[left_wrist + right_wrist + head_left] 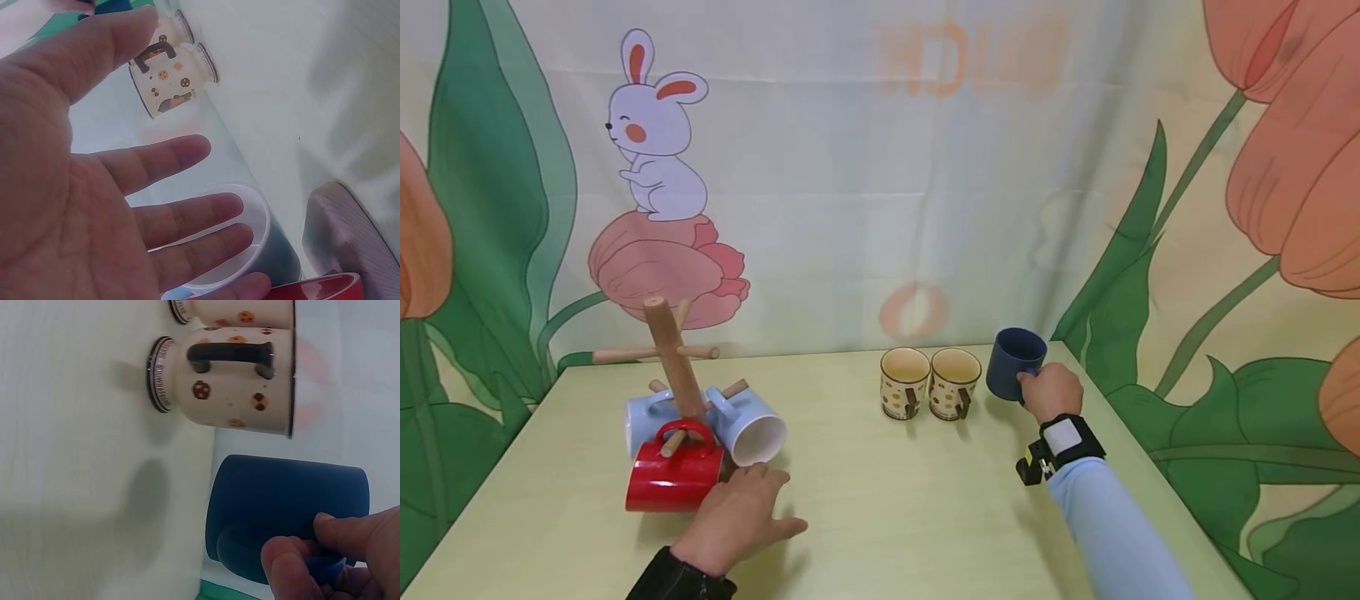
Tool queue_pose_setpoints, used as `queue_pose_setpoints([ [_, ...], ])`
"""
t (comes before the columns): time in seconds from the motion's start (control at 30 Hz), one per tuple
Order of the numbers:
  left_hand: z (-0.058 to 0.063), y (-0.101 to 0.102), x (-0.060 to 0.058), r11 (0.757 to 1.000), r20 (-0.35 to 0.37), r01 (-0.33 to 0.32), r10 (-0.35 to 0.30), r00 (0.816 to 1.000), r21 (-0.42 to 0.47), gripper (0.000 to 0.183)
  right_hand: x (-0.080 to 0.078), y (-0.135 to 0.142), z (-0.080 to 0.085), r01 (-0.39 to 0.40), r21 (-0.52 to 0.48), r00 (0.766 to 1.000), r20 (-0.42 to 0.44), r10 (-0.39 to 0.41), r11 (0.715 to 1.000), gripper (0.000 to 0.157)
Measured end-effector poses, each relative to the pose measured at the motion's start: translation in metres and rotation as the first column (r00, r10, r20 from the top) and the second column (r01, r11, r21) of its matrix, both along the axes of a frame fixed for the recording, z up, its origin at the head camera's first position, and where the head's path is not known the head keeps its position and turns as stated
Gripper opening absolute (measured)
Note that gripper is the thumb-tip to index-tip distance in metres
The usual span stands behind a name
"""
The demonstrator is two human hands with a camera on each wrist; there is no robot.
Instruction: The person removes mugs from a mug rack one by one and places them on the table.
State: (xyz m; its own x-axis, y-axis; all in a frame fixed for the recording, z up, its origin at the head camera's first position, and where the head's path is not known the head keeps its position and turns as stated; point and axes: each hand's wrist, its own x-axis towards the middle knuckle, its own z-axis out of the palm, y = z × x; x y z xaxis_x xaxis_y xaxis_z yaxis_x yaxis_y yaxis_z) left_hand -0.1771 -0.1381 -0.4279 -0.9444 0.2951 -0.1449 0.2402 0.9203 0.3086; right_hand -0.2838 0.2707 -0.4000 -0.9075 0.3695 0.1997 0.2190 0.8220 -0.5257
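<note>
My right hand pinches the handle of a dark blue mug at the back right. The mug stays upright, and the right wrist view shows its shadow apart from it on the table. My left hand has its fingers spread and holds nothing. It is beside a red mug, which hangs by its handle from a wooden mug tree. A light blue mug hangs tilted at the tree's right, and another light blue mug hangs partly hidden behind the red one.
Two cream mugs with brown spots, a left one and a right one, stand side by side left of the dark blue mug. The pale table ends at a printed cloth backdrop. Upper pegs of the tree stick out sideways.
</note>
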Motion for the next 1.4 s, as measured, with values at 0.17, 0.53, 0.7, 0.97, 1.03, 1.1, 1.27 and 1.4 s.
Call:
queue_pose_setpoints([
  [0.17,0.0,0.0,0.001,1.0,0.003,-0.002,0.002,1.0,0.008,0.069,-0.007,0.003,-0.018,0.007,0.015,0.999,0.034,-0.008,1.0,0.035],
  [0.53,-0.002,-0.002,0.002,1.0,0.018,-0.006,0.006,1.0,0.015,0.07,-0.003,-0.002,-0.035,-0.007,0.02,0.997,0.083,0.005,1.0,0.037],
  [0.7,-0.002,-0.001,0.003,1.0,0.022,-0.008,0.008,1.0,0.021,0.07,-0.002,-0.003,-0.043,0.007,0.007,0.996,0.094,-0.007,1.0,0.037],
  [0.97,-0.003,-0.001,0.003,1.0,0.032,-0.008,0.007,0.999,0.018,0.072,-0.002,-0.005,-0.055,0.024,-0.039,0.994,0.111,-0.02,0.999,0.037],
  [1.03,-0.003,-0.001,0.003,1.0,0.033,-0.007,0.006,0.999,0.018,0.072,-0.002,-0.005,-0.056,0.025,-0.046,0.994,0.105,-0.02,0.999,0.037],
  [1.1,-0.003,-0.001,0.003,1.0,0.035,-0.007,0.006,0.999,0.021,0.072,-0.003,-0.005,-0.057,0.023,-0.043,0.995,0.102,-0.018,0.999,0.037],
  [1.27,-0.003,0.0,0.003,1.0,0.04,-0.009,0.008,0.999,0.025,0.072,-0.003,-0.005,-0.057,0.025,-0.048,0.993,0.116,-0.019,0.999,0.033],
  [1.4,-0.003,0.001,0.004,1.0,0.031,-0.01,0.01,0.999,0.021,0.07,-0.001,-0.006,-0.056,0.032,-0.058,0.988,0.155,-0.023,0.998,0.032],
])
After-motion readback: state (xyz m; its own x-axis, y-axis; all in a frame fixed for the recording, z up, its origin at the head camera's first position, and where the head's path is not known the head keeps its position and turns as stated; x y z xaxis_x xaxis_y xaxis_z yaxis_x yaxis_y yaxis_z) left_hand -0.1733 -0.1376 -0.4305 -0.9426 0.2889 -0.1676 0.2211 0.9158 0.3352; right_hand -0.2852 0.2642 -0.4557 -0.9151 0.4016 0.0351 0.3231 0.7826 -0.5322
